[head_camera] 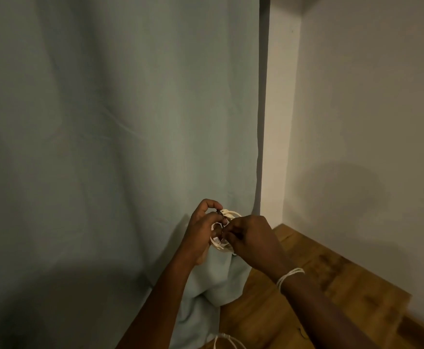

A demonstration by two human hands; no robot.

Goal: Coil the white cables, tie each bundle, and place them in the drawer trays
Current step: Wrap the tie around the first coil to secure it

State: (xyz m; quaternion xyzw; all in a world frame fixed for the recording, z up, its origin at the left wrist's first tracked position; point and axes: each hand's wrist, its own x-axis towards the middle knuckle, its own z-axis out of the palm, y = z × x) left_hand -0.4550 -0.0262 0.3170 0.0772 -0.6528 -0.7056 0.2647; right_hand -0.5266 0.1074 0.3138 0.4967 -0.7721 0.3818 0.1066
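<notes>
Two bare hands meet in front of a pale blue-green curtain (pixel 110 122), working a small coil of white cable (pixel 227 215) held up in the air between them. The left hand (pixel 202 227) has its fingers curled round the far side of the coil, thumb and forefinger pinched together at the top where the loops gather, so its grip is narrow and closed on the cable. The right hand (pixel 250 238) comes in from the near side with its fingers bent inward, pinching at the middle of the same coil; its grip is likewise tight on the bundle, though what exactly sits between its fingertips is too small and dim to make out. A few turns of thin white cord (pixel 290 275) circle the right wrist. Below the hands the curtain's hem bunches on a wooden bench (pixel 319 285), which runs off to the right against a plain cream wall (pixel 357 109). At the bottom edge, more white cable (pixel 227 341) lies on the bench beside the cloth. No lettering, brand or label can be read anywhere; the light is low.
</notes>
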